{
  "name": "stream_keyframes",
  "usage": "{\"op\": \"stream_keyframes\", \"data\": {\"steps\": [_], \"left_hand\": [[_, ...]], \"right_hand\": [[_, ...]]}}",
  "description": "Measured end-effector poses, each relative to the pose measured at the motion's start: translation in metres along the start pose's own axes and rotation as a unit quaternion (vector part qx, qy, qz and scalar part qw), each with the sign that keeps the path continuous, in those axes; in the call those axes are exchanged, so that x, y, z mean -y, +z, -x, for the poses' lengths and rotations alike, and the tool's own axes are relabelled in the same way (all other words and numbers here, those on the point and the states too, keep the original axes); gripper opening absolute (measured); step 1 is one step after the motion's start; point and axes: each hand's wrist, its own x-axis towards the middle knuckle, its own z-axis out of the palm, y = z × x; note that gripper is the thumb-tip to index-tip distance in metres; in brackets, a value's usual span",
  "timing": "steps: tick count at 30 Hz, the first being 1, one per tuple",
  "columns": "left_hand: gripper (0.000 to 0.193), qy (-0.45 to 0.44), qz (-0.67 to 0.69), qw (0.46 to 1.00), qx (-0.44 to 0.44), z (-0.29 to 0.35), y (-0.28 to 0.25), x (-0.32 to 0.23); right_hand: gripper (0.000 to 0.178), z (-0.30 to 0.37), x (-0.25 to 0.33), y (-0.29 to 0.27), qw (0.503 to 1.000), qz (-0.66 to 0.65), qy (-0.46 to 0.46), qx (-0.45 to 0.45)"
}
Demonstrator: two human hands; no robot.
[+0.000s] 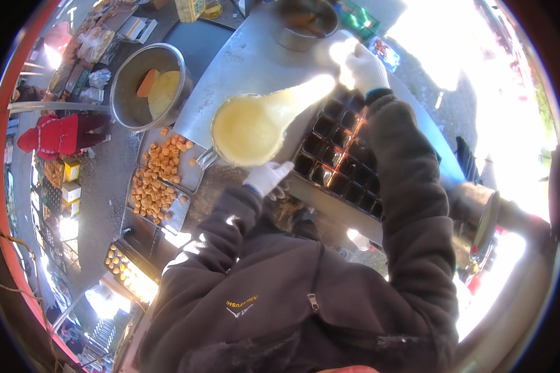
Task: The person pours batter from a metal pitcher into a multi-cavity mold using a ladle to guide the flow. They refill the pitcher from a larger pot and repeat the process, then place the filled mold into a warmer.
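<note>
A spouted metal jug (246,130) of pale yellow batter sits on the metal counter in front of me, its long coated spout pointing to the upper right. Just below the jug is my left hand (267,178) in a white glove, its fingers spread and reaching toward the near edge of a dark mould pan (336,146). The pan's square cups look dark, with bright orange light between some of them. Over the pan's far end, my white-gloved right hand (364,69) has its fingers curled. Strong glare hides what those fingers hold, if anything.
Left of the counter stands a deep steel bowl (121,93) with batter and an orange scraper (147,82). Trays hold many golden cubes (162,171). A blurred metal pot (292,40) stands at the far edge. Someone in red (62,133) stands at far left.
</note>
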Motion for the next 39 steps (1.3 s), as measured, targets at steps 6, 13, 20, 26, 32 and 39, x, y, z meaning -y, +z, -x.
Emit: {"op": "stream_keyframes", "data": {"steps": [6, 13, 20, 26, 32, 39], "left_hand": [[0.072, -0.027, 0.012, 1.000, -0.012, 0.004, -0.012, -0.013], [0.066, -0.065, 0.036, 0.997, -0.026, 0.005, -0.010, -0.011], [0.066, -0.065, 0.053, 0.995, -0.056, 0.018, -0.006, -0.020], [0.058, -0.032, 0.093, 0.990, -0.099, 0.036, -0.001, -0.027], [0.062, -0.026, 0.089, 0.992, -0.091, 0.040, 0.008, -0.023], [0.071, -0.042, 0.030, 0.996, -0.078, 0.034, 0.012, -0.023]], "right_hand": [[0.035, -0.131, -0.005, 0.048, 0.938, 0.336, -0.083, 0.022], [0.044, -0.182, 0.017, 0.063, 0.983, -0.132, 0.025, -0.128], [0.033, -0.198, 0.040, 0.064, 0.875, -0.423, 0.213, -0.100], [0.021, -0.170, -0.002, 0.008, 0.916, -0.399, 0.035, 0.011], [0.013, -0.140, -0.053, -0.015, 0.834, -0.499, 0.216, -0.091], [0.019, -0.103, -0.059, -0.058, 0.853, -0.468, 0.196, -0.125]]}}
